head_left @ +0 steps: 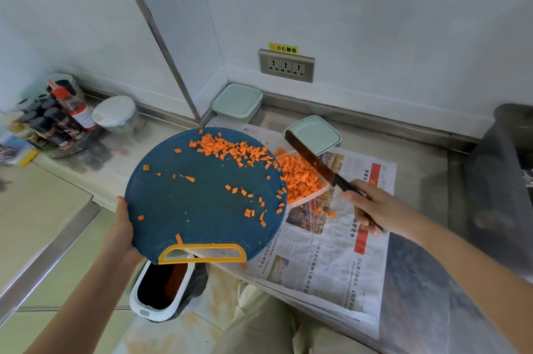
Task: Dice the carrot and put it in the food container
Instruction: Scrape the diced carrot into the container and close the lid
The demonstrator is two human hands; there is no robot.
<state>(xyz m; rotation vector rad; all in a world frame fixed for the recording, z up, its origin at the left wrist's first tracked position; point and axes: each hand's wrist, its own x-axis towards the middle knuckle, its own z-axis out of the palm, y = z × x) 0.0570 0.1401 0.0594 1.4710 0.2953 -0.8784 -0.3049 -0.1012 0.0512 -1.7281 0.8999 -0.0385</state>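
My left hand grips the left edge of a round dark blue cutting board with a yellow handle, lifted and tilted over the counter. Diced carrot lies heaped near the board's far right rim, with scattered bits lower down. The board's right rim overlaps a clear food container filled with more carrot dice. My right hand holds a knife by its dark handle, the blade raised above the container and pointing up and left.
Newspaper covers the counter under the container, with a few carrot bits on it. A pale green lid lies behind the container; a lidded box sits in the corner. Spice bottles stand at left. A small bin sits below the counter edge.
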